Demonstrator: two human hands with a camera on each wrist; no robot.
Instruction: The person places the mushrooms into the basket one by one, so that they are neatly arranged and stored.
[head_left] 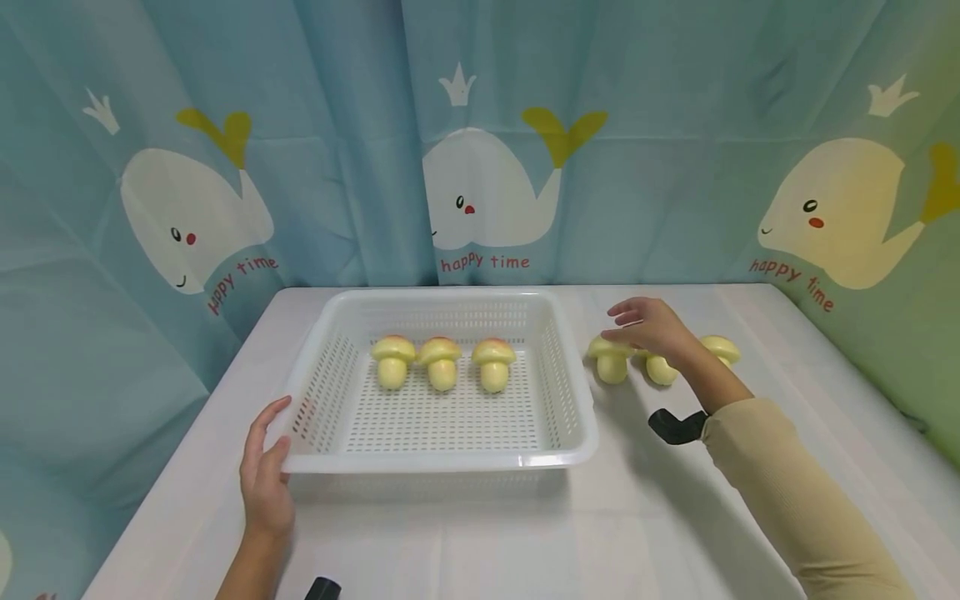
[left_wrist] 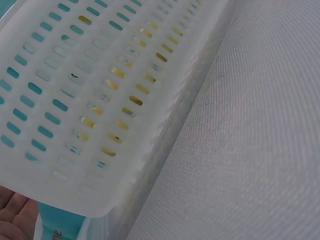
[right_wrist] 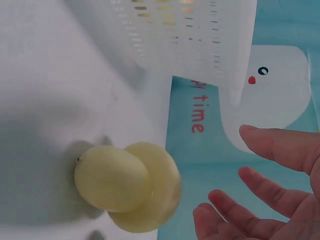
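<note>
A white perforated plastic basket [head_left: 442, 461] holds three yellow toy mushrooms [head_left: 442, 364], lined up with caps toward the back. At the basket's left front corner, my left hand [head_left: 266, 483] grips the rim; the left wrist view shows only part of that hand [left_wrist: 17, 215] beside the basket wall [left_wrist: 60, 187]. To the right of the basket, my right hand [head_left: 651, 327] hovers over more mushrooms [head_left: 612, 367] on the table. Its thumb and fingers are spread with nothing between them in the right wrist view, and a mushroom [right_wrist: 117, 177] lies apart from the hand [right_wrist: 280, 195].
The basket stands on a white-covered table [head_left: 450, 542]. Behind and along the sides hangs a blue-green curtain [head_left: 337, 192] with whale prints. Besides the nearest mushroom, two others, one at the middle [head_left: 662, 370] and one at the right [head_left: 722, 348], are partly behind my right hand and arm.
</note>
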